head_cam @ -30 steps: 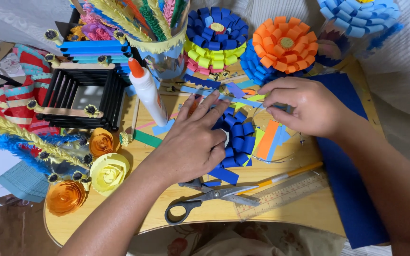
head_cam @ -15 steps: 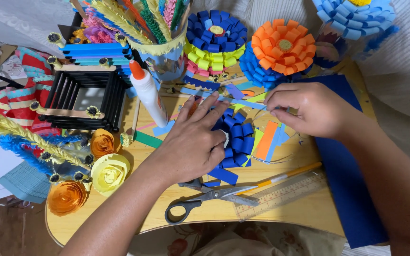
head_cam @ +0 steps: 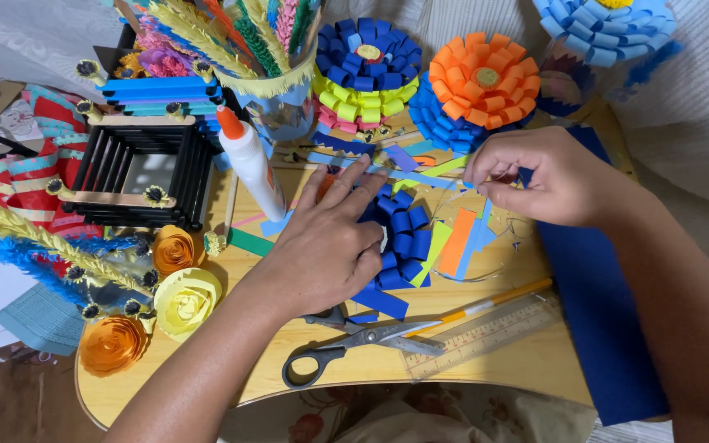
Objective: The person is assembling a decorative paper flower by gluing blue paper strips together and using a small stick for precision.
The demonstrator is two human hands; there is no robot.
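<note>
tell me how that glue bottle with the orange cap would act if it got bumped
The glue bottle looks tall and narrow and already leans, so it would probably tip easily. Its round body could roll across the table. The smooth plastic may be a bit slippery.

Loop flower under my left hand [head_cam: 326, 246]: dark blue [head_cam: 404, 238]
Glue bottle [head_cam: 252, 168]: white, orange cap
Scissors [head_cam: 354, 340]: dark grey handles
Rolled roses: yellow [head_cam: 184, 299], orange [head_cam: 112, 344]
Desk [head_cam: 486, 369]: pale wood
Paper sheet [head_cam: 601, 328]: navy
Ruler [head_cam: 486, 335]: clear
</note>
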